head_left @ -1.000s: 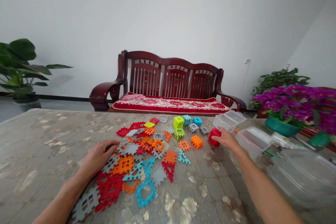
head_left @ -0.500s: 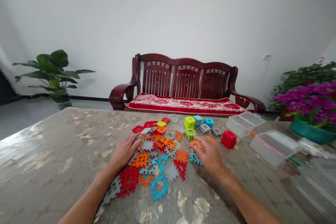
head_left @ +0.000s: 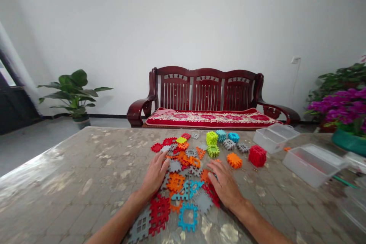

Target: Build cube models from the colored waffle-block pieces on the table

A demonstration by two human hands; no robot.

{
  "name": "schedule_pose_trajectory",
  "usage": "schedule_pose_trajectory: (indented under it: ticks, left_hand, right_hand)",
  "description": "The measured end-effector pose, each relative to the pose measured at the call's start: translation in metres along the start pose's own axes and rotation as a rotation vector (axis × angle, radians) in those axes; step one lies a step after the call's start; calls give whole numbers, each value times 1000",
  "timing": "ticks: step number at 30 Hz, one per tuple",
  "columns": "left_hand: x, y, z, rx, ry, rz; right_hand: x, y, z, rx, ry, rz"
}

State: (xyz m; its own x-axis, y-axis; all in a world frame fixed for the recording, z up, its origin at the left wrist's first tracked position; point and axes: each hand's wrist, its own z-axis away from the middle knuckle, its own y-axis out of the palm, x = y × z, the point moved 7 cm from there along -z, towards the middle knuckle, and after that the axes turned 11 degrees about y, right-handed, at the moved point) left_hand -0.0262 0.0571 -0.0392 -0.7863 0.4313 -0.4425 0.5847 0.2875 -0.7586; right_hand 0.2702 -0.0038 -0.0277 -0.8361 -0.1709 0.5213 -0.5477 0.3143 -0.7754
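Note:
My left hand [head_left: 156, 172] lies at the left side of a pile of flat interlocking plastic tiles, its fingers stretched forward with nothing gripped. Grey tile [head_left: 175, 166] and orange window tile [head_left: 176, 182] are close beside it. Across the pile, my right hand [head_left: 225, 185] rests with fingers spread, partly covering a red tile [head_left: 211, 193] and an orange one. A grey square tile [head_left: 203, 201] and a blue open-frame tile [head_left: 188, 216] lie between the forearms. A red window tile [head_left: 159, 213] and a grey window tile [head_left: 141, 227] sit along my left forearm.
Sorted stacks stand beyond my right hand: lime green [head_left: 212, 138], orange [head_left: 234, 160], red [head_left: 257, 156], blue and grey. Clear plastic boxes [head_left: 311, 169] are at the right, near a flowerpot [head_left: 349, 143]. A wooden bench [head_left: 207, 91] is behind the table [head_left: 71, 183].
The camera view has tilted up and turned a little left. My right hand has moved left and nearer, onto the pile's right edge, uncovering the orange stack. My left hand stays beside the pile.

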Motion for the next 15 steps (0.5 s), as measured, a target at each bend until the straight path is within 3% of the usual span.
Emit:
schedule_pose_trajectory:
  ticks: [4,7,10,15]
  left_hand:
    - [23,-17,-26,8,-86,-134]
    - [36,-12,-43,159,-124,-181]
    - [27,3,-49,284,-44,-142]
    - [-7,7,-47,216,52,41]
  right_hand:
    - [-5,3,1,-67,11,82]
    - [-3,6,2,13,21,59]
    - [5,3,4,88,18,-22]
    - [7,-9,5,99,14,-175]
